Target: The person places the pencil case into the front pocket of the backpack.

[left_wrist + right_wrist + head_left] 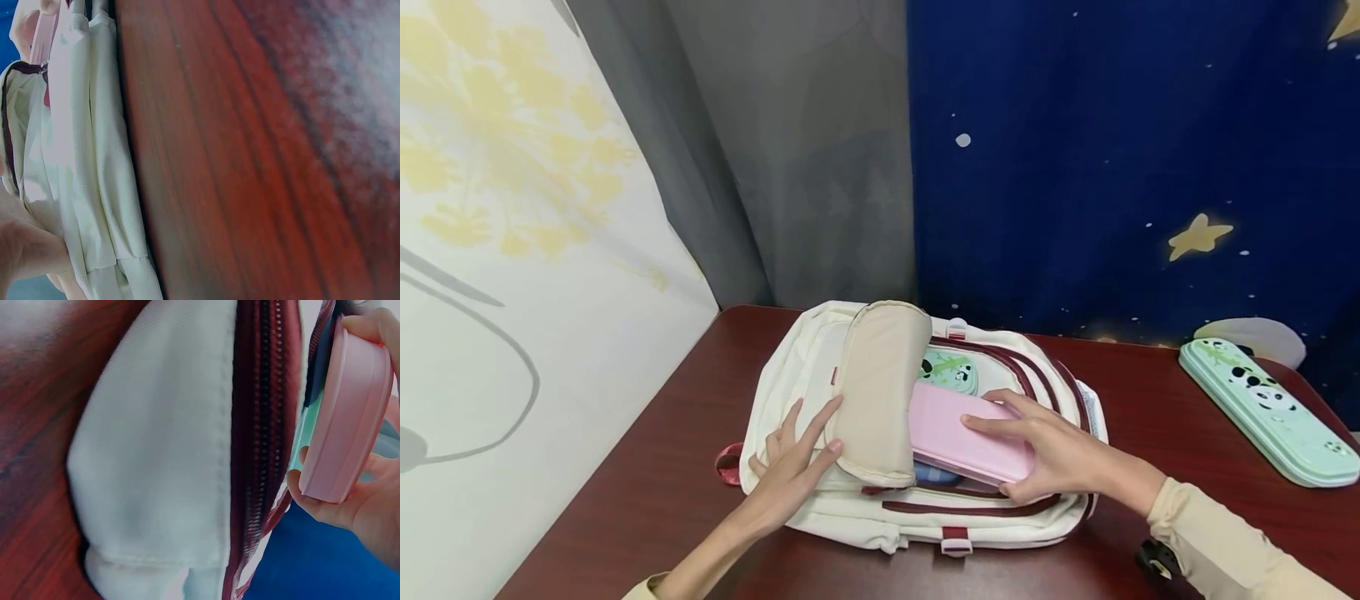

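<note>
Dark table (688,417), beige flap (883,383) beside pink case (942,423), panda case (1270,412) apart

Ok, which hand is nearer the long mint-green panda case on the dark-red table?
Right. The right hand grips a pink rectangular box, left of the case; the left hand touches the beige fabric flap, farther left.

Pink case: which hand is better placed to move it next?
Probably the right hand: it grips the pink case, while the left hand touches the beige flap, away from the case.
</note>
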Motion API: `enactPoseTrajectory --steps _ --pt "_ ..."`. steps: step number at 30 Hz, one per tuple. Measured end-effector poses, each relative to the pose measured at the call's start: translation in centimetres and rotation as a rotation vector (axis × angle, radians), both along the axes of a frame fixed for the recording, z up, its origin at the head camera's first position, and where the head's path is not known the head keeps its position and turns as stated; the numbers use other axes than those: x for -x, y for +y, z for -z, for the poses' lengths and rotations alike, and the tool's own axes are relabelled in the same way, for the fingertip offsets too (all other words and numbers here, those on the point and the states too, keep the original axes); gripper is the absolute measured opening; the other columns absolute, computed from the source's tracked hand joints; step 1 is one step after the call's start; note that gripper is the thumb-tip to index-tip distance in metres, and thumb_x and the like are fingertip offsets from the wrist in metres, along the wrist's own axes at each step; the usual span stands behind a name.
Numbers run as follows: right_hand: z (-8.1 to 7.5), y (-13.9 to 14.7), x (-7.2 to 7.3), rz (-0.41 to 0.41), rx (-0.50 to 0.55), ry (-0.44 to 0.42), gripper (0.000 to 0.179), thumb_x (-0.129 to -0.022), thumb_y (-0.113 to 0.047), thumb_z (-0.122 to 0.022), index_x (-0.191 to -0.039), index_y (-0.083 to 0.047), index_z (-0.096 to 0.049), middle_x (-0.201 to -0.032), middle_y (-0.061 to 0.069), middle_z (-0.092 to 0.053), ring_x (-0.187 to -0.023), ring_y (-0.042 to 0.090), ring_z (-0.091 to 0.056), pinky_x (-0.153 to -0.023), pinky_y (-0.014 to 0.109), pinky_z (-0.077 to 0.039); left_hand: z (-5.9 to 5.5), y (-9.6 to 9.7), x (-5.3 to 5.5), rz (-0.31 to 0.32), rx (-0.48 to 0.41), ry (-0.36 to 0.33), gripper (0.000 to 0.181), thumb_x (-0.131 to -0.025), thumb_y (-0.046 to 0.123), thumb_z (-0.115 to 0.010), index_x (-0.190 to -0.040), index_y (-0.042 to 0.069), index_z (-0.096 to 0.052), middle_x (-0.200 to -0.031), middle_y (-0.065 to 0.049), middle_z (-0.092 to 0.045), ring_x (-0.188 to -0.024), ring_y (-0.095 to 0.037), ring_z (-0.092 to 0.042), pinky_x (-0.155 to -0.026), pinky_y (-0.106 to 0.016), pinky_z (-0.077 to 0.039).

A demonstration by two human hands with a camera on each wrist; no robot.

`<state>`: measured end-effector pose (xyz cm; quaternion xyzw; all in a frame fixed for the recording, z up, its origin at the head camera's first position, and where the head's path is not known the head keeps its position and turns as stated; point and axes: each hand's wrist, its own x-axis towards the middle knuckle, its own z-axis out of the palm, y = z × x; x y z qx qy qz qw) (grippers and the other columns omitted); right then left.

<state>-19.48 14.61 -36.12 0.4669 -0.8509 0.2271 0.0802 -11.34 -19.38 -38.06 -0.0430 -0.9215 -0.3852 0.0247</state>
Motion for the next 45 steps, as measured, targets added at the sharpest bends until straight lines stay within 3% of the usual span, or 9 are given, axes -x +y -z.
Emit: enactPoseTrajectory --steps 8,12,19,25,26,29,33,45 --pt "-0.8 -1.2 0.6 0.018 -0.072 -0.050 0.080 -0.052 -0.032 -0.082 -0.129 -0.028 -0.058 -0.132 0.005 -0.043 -0.113 0.020 -0.045 -0.088 0.041 -0.042 0.0 -0.2 0.1 0.003 0.022 0.020 0.053 -0.095 0.046 -0.044 -0.143 0.049 -0.022 -0.153 -0.017 -0.001 -0.129 -0.046 -0.010 -0.080 -0.077 0.007" --pt "-0.4 -0.6 0.7 0.034 -0.072 -0.079 0.080 -0.054 -0.033 -0.082 -0.130 -0.028 -0.057 -0.134 0.005 -0.043 -0.116 0.022 -0.044 -0.090 0.043 -0.041 0.2 0.3 0.3 0.004 0.044 0.018 0.054 -0.094 0.049 -0.045 -0.142 0.051 -0.022 -0.153 -0.017 -0.003 -0.130 -0.047 -0.009 -0.081 -0.077 0.006" --pt "0.6 1.2 0.5 0.055 -0.020 -0.024 0.085 -0.061 -0.037 -0.083 -0.138 -0.024 -0.048 -0.141 0.012 -0.041 -0.123 0.028 -0.040 -0.090 0.044 -0.038 0.5 0.7 0.6 -0.011 0.060 0.010 0.052 -0.093 0.052 -0.044 -0.141 0.052 -0.024 -0.153 -0.015 -0.004 -0.132 -0.043 -0.009 -0.083 -0.077 0.006" --pt "0.3 3.2 -0.7 0.163 -0.002 -0.012 0.098 -0.063 -0.054 -0.080 -0.145 -0.022 -0.036 -0.149 0.006 -0.028 -0.130 0.030 -0.032 -0.089 0.053 -0.038 0.8 0.6 0.5 -0.019 0.079 0.023 0.053 -0.093 0.051 -0.044 -0.142 0.049 -0.025 -0.153 -0.018 -0.006 -0.132 -0.044 -0.010 -0.081 -0.079 0.005" --pt "0.2 3.5 -0.9 0.185 -0.005 -0.012 0.099 -0.063 -0.055 -0.079 -0.145 -0.021 -0.035 -0.149 0.004 -0.028 -0.130 0.029 -0.033 -0.089 0.052 -0.038 0.8 0.6 0.5 -0.020 0.080 0.025 0.053 -0.093 0.051 -0.044 -0.143 0.049 -0.025 -0.152 -0.018 -0.006 -0.132 -0.044 -0.009 -0.081 -0.079 0.005" --pt "0.3 4.3 -1.5 0.207 -0.002 -0.003 0.101 -0.063 -0.054 -0.079 -0.145 -0.018 -0.034 -0.148 0.004 -0.031 -0.129 0.027 -0.034 -0.099 0.034 -0.032 0.8 0.5 0.4 -0.029 0.089 0.022 0.052 -0.093 0.052 -0.043 -0.142 0.050 -0.025 -0.153 -0.017 -0.006 -0.133 -0.043 -0.010 -0.082 -0.078 0.005" --pt "0.8 4.8 -2.0 0.184 0.022 0.001 0.100 -0.064 -0.052 -0.080 -0.145 -0.013 -0.034 -0.144 0.005 -0.037 -0.128 0.018 -0.034 -0.097 0.006 -0.013 0.7 0.4 0.5 -0.031 0.095 0.027 0.052 -0.093 0.054 -0.042 -0.142 0.051 -0.024 -0.153 -0.015 -0.005 -0.134 -0.043 -0.008 -0.083 -0.077 0.005" --pt "2.3 3.9 -2.8 0.200 0.141 0.018 0.094 -0.063 -0.038 -0.085 -0.141 -0.012 -0.040 -0.135 0.008 -0.046 -0.123 0.011 -0.038 -0.096 0.006 -0.018 0.6 0.3 0.1 -0.036 0.087 0.031 0.052 -0.093 0.055 -0.041 -0.142 0.052 -0.024 -0.153 -0.016 -0.006 -0.137 -0.039 -0.002 -0.085 -0.076 0.007"
